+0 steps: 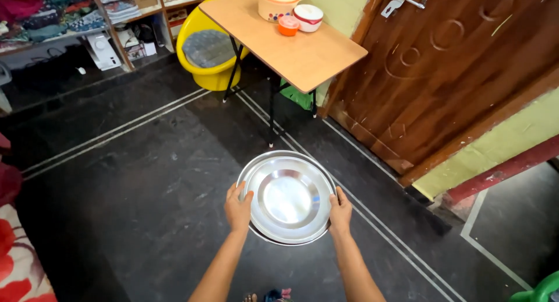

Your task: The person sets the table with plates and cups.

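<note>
I hold a stack of round steel plates (287, 197) level in front of me, above the dark floor. My left hand (238, 208) grips the left rim and my right hand (340, 212) grips the right rim. The top plate is shiny and bare. A second plate edge shows beneath and slightly behind it.
Ahead stands a small wooden folding table (303, 54) with a lidded pot (276, 2), a white bowl (308, 17) and an orange cup (288, 25). A yellow tub chair (205, 57) sits behind it. A brown door (454, 69) is at right, shelves (75, 17) at far left.
</note>
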